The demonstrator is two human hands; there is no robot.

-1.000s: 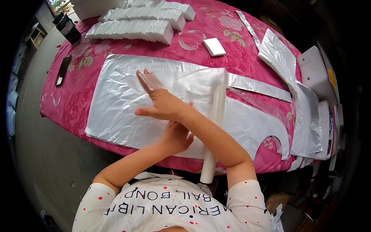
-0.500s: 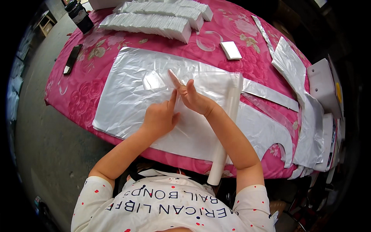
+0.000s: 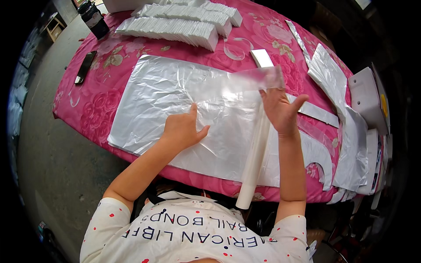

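Note:
A stack of thin silvery-white plastic sheets (image 3: pixel 144 96) lies flat and wrinkled on the table. My left hand (image 3: pixel 182 129) touches its middle with a stretched index finger, thumb apart, the other fingers curled. On the right, my open right hand (image 3: pixel 281 111) has its thumb spread. Its fingertips are under or behind the raised edge of a clear plastic film (image 3: pixel 250 81), partly hidden by it. Beside that hand, a long whitish roll (image 3: pixel 254 162) lies across the sheets, its near end sticking out past the table edge.
Rows of folded white packets (image 3: pixel 171 30) stand at the back, near a dark bottle (image 3: pixel 94 19). A phone (image 3: pixel 85 68) lies at left, a small white packet (image 3: pixel 261 58) behind the film. Silvery sheeting (image 3: pixel 351 144) and a white box (image 3: pixel 368 98) are at right on the pink flowered tablecloth (image 3: pixel 98 105).
My right hand has moved from the middle of the sheets to the right and turned fingers up, with the clear film's edge now raised there. My left hand stays nearly in place.

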